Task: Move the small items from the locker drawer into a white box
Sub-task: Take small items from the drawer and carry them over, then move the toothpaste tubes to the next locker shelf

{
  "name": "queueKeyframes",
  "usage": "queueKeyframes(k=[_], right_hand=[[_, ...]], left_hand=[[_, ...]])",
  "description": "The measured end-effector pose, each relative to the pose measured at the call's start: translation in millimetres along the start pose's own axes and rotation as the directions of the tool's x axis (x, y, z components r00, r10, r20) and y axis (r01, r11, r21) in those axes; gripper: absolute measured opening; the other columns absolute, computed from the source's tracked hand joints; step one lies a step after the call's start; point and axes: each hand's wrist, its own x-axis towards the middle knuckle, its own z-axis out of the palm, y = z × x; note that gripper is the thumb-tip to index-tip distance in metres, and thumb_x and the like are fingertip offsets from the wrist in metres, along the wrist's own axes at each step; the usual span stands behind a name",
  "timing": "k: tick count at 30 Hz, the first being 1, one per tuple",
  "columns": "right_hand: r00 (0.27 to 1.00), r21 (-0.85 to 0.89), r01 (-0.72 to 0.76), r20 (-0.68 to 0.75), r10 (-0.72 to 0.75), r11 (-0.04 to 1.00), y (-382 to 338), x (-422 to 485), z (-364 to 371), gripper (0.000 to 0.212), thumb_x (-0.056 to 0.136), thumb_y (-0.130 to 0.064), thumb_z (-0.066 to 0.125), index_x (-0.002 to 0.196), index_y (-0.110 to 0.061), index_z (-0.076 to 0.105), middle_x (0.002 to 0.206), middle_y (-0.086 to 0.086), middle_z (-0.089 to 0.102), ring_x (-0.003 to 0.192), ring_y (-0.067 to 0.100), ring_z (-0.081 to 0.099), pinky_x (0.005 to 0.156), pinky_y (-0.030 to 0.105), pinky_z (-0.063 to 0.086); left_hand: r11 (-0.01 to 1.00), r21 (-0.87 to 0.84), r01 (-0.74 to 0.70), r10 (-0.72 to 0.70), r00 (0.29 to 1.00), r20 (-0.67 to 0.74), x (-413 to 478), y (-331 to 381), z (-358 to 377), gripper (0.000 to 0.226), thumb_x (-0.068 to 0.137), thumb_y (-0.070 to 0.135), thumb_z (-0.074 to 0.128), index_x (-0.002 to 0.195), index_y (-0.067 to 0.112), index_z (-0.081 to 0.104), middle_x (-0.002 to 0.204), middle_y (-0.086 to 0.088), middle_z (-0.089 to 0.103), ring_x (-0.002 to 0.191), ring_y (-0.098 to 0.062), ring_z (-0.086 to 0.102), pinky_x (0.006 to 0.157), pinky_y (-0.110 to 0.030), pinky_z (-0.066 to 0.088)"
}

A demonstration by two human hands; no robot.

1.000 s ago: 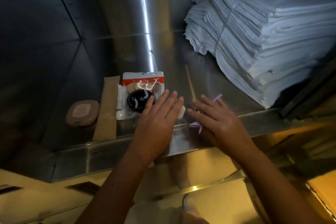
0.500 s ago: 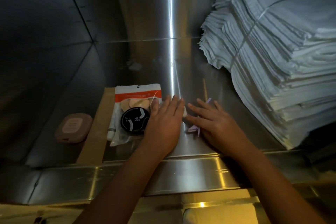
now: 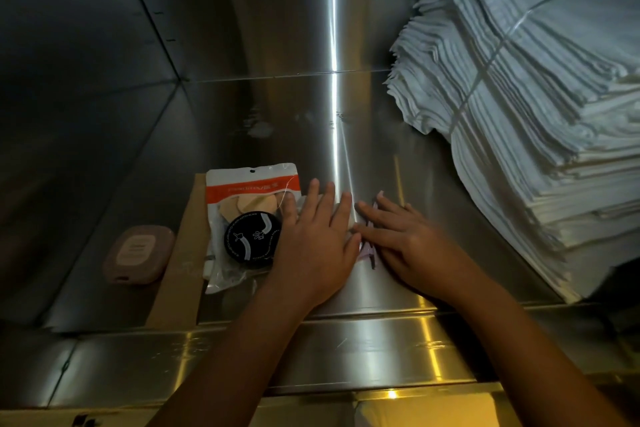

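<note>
Both forearms reach over the steel front lip [image 3: 346, 350] into the drawer. The left hand [image 3: 313, 246] lies flat, fingers spread, on the edge of a clear packet [image 3: 249, 218] with a black round tin [image 3: 252, 240]. The right hand [image 3: 408, 246] presses flat on a small purple item [image 3: 367, 251], gripping nothing. At 9 o'clock lie a brown strip [image 3: 180, 274] and a pink case [image 3: 138, 255]. At 2 o'clock stands a stack of white sheets [image 3: 519, 114].
</note>
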Motion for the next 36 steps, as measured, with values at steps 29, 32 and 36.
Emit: queueKeyframes(k=[29,32,36], right_hand=[[0.786,-0.200,-0.562,-0.431,0.443,0.803,-165,-106,7,0.039,0.082,-0.015,0.062,0.120,-0.004,0.060,0.127,0.019,0.056,0.119,0.041,0.048,0.093,0.062,0.035],[0.732,-0.200,-0.633,-0.468,0.495,0.748,-183,-129,6,0.040,0.082,-0.013,0.064,0.121,-0.005,0.060,0.128,0.018,0.055,0.121,0.040,0.047,0.096,0.061,0.033],[0.653,-0.183,-0.722,-0.500,0.569,0.667,-206,-164,4,0.045,0.078,-0.011,0.071,0.121,-0.006,0.059,0.129,0.017,0.054,0.122,0.040,0.045,0.096,0.061,0.031]], left_hand=[[0.803,-0.290,-0.520,0.437,0.846,-0.306,-123,9,-29,0.048,0.085,0.022,0.049,0.128,0.001,0.051,0.134,-0.022,0.047,0.125,-0.039,0.042,0.096,-0.061,0.028],[0.763,-0.299,-0.573,0.499,0.816,-0.292,-133,23,-31,0.047,0.087,0.026,0.043,0.127,0.001,0.052,0.133,-0.021,0.049,0.125,-0.039,0.043,0.097,-0.059,0.025],[0.688,-0.318,-0.652,0.586,0.758,-0.286,-150,45,-35,0.050,0.088,0.029,0.036,0.127,0.002,0.052,0.133,-0.021,0.049,0.125,-0.038,0.042,0.098,-0.060,0.030]])
